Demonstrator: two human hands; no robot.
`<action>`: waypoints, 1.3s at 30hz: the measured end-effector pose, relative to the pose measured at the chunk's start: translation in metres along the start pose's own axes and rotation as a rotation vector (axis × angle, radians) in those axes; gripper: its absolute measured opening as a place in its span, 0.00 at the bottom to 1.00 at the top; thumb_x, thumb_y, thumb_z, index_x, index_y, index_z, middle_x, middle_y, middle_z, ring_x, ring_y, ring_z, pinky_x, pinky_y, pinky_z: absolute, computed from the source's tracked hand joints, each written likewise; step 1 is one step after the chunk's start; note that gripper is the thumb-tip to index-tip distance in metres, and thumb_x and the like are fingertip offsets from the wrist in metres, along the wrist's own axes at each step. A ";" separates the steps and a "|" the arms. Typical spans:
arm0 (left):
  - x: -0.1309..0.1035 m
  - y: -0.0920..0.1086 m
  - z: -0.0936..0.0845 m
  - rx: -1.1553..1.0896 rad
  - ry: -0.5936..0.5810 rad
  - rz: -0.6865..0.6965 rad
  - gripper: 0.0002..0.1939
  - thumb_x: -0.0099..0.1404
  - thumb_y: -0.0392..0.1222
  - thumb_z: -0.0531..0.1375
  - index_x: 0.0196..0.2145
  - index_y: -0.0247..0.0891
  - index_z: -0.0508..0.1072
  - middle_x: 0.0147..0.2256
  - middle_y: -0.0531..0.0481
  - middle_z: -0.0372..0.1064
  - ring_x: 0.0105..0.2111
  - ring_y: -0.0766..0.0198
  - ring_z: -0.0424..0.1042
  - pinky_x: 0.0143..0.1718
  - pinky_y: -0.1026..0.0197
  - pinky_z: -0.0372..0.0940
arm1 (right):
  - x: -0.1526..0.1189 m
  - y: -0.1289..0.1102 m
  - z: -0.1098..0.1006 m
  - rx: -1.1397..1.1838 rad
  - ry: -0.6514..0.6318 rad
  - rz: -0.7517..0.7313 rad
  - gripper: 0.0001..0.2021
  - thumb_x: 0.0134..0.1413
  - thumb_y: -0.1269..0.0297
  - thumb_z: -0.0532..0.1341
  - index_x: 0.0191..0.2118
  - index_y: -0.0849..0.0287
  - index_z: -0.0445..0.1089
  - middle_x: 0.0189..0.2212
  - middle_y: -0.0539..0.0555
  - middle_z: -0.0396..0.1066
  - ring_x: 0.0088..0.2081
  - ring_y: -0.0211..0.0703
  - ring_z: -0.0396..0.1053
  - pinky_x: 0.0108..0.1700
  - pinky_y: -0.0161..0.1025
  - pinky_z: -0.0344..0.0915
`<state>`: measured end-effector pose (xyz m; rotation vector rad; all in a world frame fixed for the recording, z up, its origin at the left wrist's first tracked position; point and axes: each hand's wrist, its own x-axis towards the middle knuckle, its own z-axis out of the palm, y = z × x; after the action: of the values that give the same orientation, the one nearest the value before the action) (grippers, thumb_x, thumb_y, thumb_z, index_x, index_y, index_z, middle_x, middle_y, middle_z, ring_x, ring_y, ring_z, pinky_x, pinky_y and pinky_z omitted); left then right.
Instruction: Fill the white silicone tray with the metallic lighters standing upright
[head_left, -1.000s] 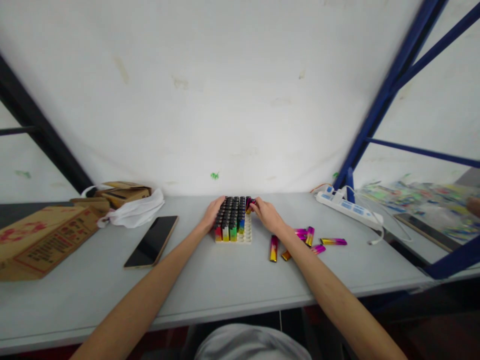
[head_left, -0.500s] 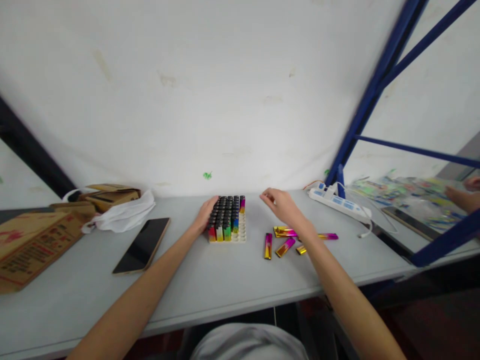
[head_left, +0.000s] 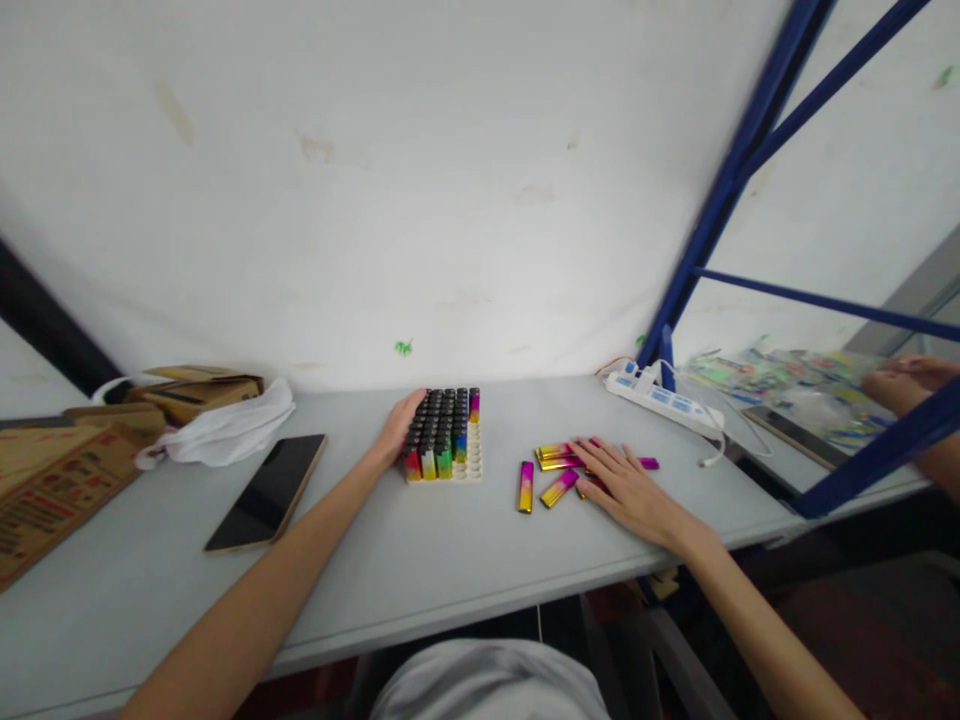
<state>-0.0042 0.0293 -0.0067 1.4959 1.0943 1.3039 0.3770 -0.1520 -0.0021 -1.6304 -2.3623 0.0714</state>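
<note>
While a whitish wall (head_left: 405, 230) fills most of our view, a grey table (head_left: 450, 540) runs along below it, w/ a blue metal frame (head_left: 711, 228) standing toward the R. At far L on the table we've got a cardboard carton (head_left: 67, 490), a white plastic bag (head_left: 232, 425) behind it, & a dark-screened phone (head_left: 270, 492) lying flat to their R. Back R, near the frame, sits a white power strip (head_left: 667, 400); beyond that, a co-worker's hand (head_left: 904, 378), blurry.

Mid-table we see a white tray (head_left: 474, 460) mostly filled w/ upright black-topped lighters (head_left: 441, 430), bare holes showing along its R side & front R corner. Our L hand (head_left: 401, 425) is against the tray's L side; fingers partly hidden, so can't tell if it's gripping or just resting.

Our R hand (head_left: 622, 485) is palm-down, fingers extended & unclenched, over some loose purple-&-gold pcs (head_left: 526, 488) R of the tray. Those pcs lie flat at various angles, some partly covered by our fingers; one lies apart, nearest the tray.
</note>
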 end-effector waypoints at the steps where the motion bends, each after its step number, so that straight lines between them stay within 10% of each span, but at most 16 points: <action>1: 0.000 0.000 0.000 0.002 0.004 -0.005 0.27 0.58 0.66 0.57 0.33 0.37 0.74 0.36 0.48 0.77 0.42 0.54 0.71 0.51 0.56 0.63 | 0.004 -0.003 0.005 -0.018 -0.001 0.009 0.29 0.68 0.47 0.46 0.71 0.41 0.43 0.70 0.52 0.48 0.71 0.54 0.43 0.68 0.64 0.41; 11: 0.005 -0.007 -0.002 0.006 0.011 -0.012 0.27 0.56 0.68 0.58 0.33 0.38 0.74 0.36 0.47 0.78 0.42 0.53 0.72 0.51 0.56 0.64 | 0.035 -0.011 -0.001 0.092 0.078 -0.027 0.26 0.71 0.51 0.43 0.71 0.43 0.46 0.70 0.55 0.49 0.70 0.52 0.46 0.68 0.65 0.41; 16: 0.005 -0.008 -0.003 0.006 0.004 -0.004 0.27 0.58 0.67 0.57 0.33 0.37 0.74 0.36 0.48 0.77 0.41 0.55 0.71 0.51 0.56 0.63 | 0.092 0.003 -0.011 0.126 0.226 -0.145 0.21 0.69 0.60 0.49 0.62 0.54 0.65 0.61 0.61 0.64 0.62 0.50 0.62 0.65 0.54 0.57; 21: 0.003 -0.005 -0.002 0.039 0.028 0.003 0.27 0.58 0.67 0.57 0.32 0.37 0.74 0.36 0.48 0.77 0.41 0.54 0.71 0.52 0.56 0.62 | 0.165 0.002 -0.004 0.119 0.007 -0.384 0.18 0.58 0.70 0.60 0.54 0.58 0.73 0.57 0.61 0.69 0.59 0.50 0.65 0.62 0.50 0.60; 26: 0.000 -0.001 0.000 0.040 0.004 0.001 0.26 0.60 0.65 0.56 0.34 0.37 0.74 0.37 0.48 0.77 0.42 0.54 0.71 0.52 0.55 0.62 | 0.177 0.000 -0.007 0.157 -0.118 -0.312 0.09 0.53 0.70 0.65 0.42 0.59 0.76 0.41 0.58 0.78 0.43 0.48 0.74 0.50 0.44 0.66; 32: -0.002 0.005 0.002 0.006 -0.002 -0.003 0.27 0.59 0.65 0.57 0.35 0.36 0.75 0.38 0.46 0.77 0.43 0.53 0.71 0.53 0.55 0.62 | 0.164 -0.006 -0.010 0.706 0.145 -0.111 0.16 0.58 0.52 0.62 0.45 0.60 0.71 0.25 0.47 0.71 0.24 0.36 0.65 0.31 0.35 0.62; 39: 0.000 0.003 0.001 0.045 0.004 0.016 0.27 0.59 0.64 0.56 0.34 0.34 0.75 0.40 0.43 0.77 0.45 0.51 0.71 0.55 0.52 0.60 | 0.181 -0.050 0.009 1.417 0.354 0.061 0.18 0.51 0.46 0.66 0.34 0.58 0.69 0.25 0.46 0.63 0.28 0.35 0.61 0.32 0.34 0.63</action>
<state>-0.0025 0.0289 -0.0041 1.5389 1.1229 1.3019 0.2692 -0.0018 0.0336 -0.8328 -1.2856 1.0647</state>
